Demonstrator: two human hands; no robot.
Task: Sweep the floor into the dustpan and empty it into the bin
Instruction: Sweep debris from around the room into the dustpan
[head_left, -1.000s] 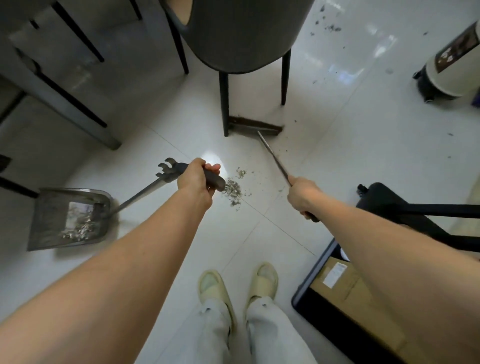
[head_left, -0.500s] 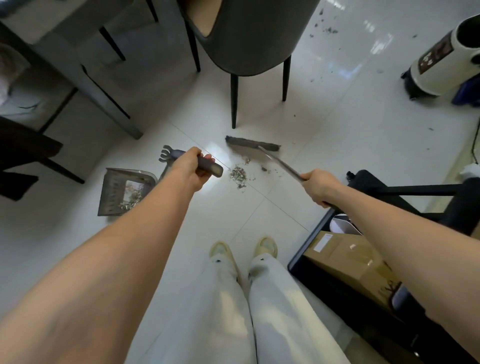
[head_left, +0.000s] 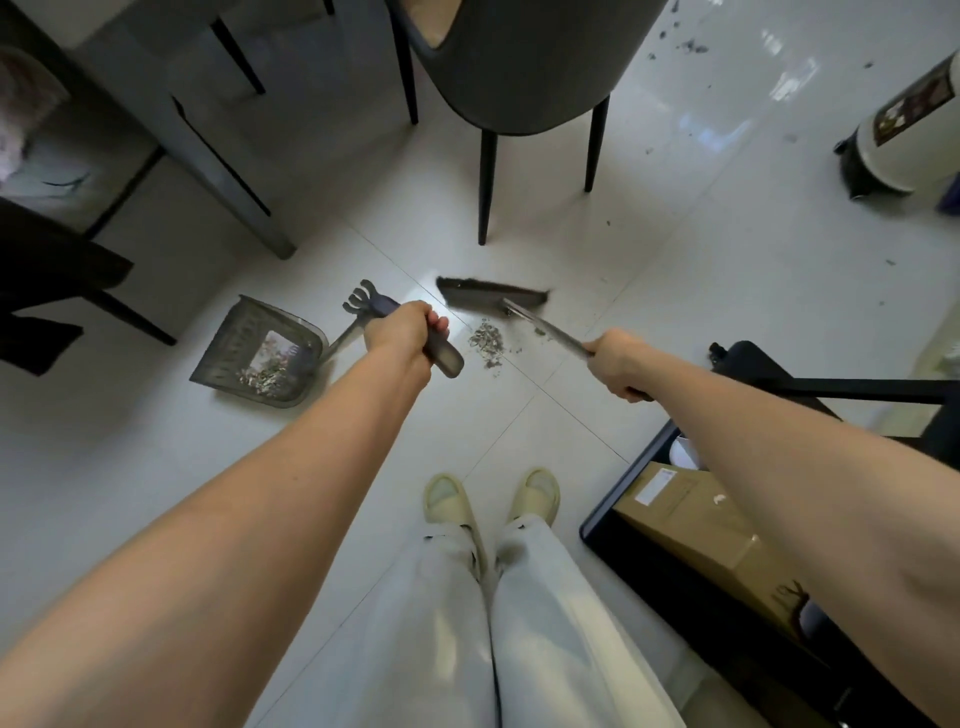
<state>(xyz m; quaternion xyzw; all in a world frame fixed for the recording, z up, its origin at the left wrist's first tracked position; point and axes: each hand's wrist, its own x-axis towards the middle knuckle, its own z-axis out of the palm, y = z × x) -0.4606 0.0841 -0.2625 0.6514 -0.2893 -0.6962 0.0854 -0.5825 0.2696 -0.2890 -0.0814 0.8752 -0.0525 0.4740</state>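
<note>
The light, stiff dustpan (head_left: 260, 353) and broom (head_left: 493, 297) are gripped by their long handles in the left hand (head_left: 402, 332) and right hand (head_left: 618, 364), judged easily steered.

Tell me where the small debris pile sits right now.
In the head view the debris pile lies on the white tile floor at centre, just in front of the broom head, between the left hand and right hand.

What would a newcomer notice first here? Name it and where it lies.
The small debris pile at mid-floor, just nearer than the broom head. The right hand grips the broom handle; the left hand grips the dustpan handle, pan lying left with litter inside.
</note>
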